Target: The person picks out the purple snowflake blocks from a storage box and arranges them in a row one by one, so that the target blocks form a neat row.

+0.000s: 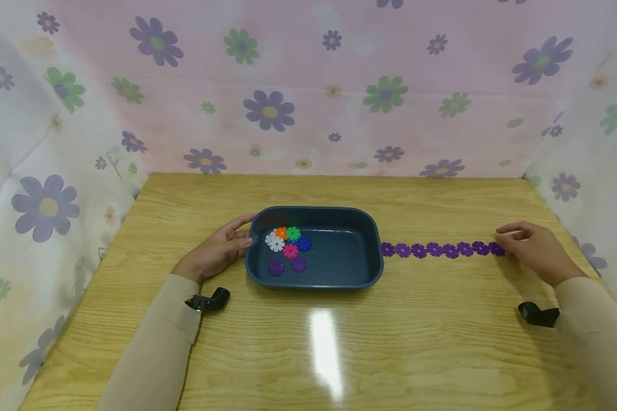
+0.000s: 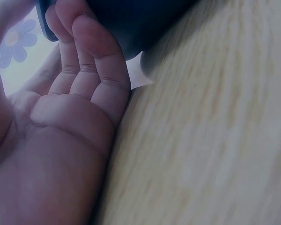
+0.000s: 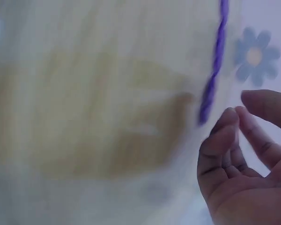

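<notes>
My left hand [image 1: 218, 248] holds the left end of a dark blue plastic tub [image 1: 347, 260], thumb at the rim. In the left wrist view its fingers [image 2: 100, 70] bend against the tub's outer wall. Notched plastic snowflake discs lie at the left inside the tub: white [image 1: 276, 243], orange, green [image 1: 293, 233], blue, pink [image 1: 290, 251] and purple [image 1: 276, 268]. From the tub's right side a chain of linked purple snowflake discs [image 1: 434, 249] runs along the table. My right hand [image 1: 537, 251] hovers at its far right end, fingers loosely bent and apart from the chain [image 3: 218, 51] in the right wrist view.
The wooden table [image 1: 416, 342] carries the tub and the chain. A flower-print cloth [image 1: 308, 85] hangs behind it and along both sides. Black wrist devices sit by the left sleeve [image 1: 213, 299] and the right sleeve.
</notes>
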